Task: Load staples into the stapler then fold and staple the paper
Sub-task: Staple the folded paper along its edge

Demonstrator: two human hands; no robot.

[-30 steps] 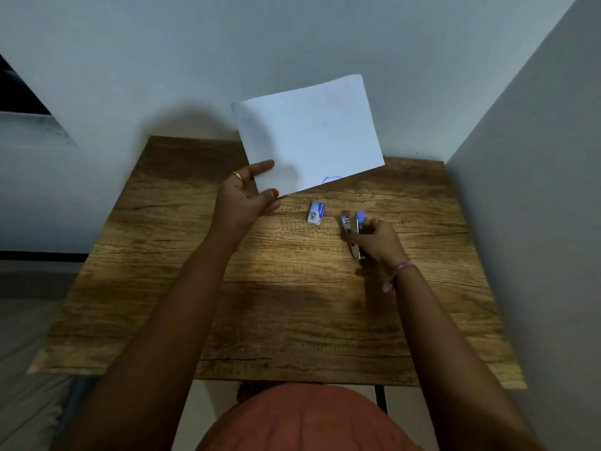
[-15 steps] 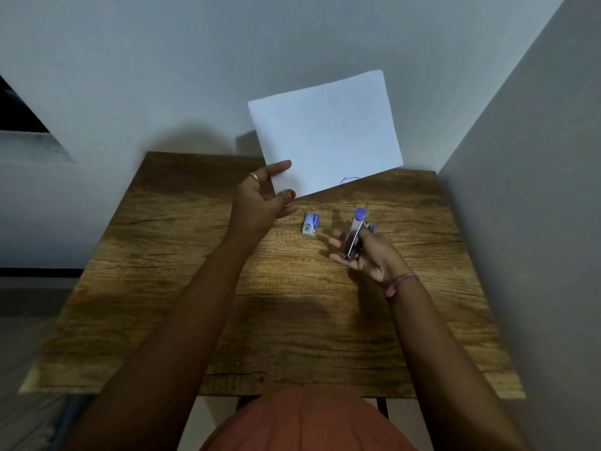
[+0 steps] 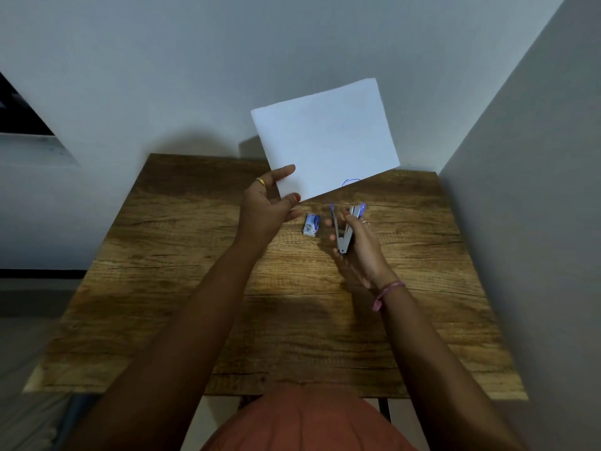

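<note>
Head view: looking down at two bare arms over a wooden table (image 3: 195,288).
Left hand (image 3: 266,203): it is up above the table and pinches the near left corner of the paper, thumb on the front and fingers behind.
Paper (image 3: 328,138): a white sheet, held up in the air and tilted, with its top edge in front of the gray wall (image 3: 227,60). A small blue pen mark sits by its low edge.
Right hand (image 3: 361,249): its fingers curl around the stapler and hold it just above the table.
Stapler (image 3: 345,229): small, silver with purple tips. It is swung open like a V, with the two arms spread at the far end and joined at the near end.
Staple box (image 3: 311,224): a little blue and white box lying on the table, between the two hands and close to the stapler, not touching it.
Ring (image 3: 261,182): a gold band on a left finger.
Wrist band (image 3: 387,294): a pink string around the right wrist.
Clothes (image 3: 305,421): orange-red cloth at the bottom edge, near the person's body.
</note>
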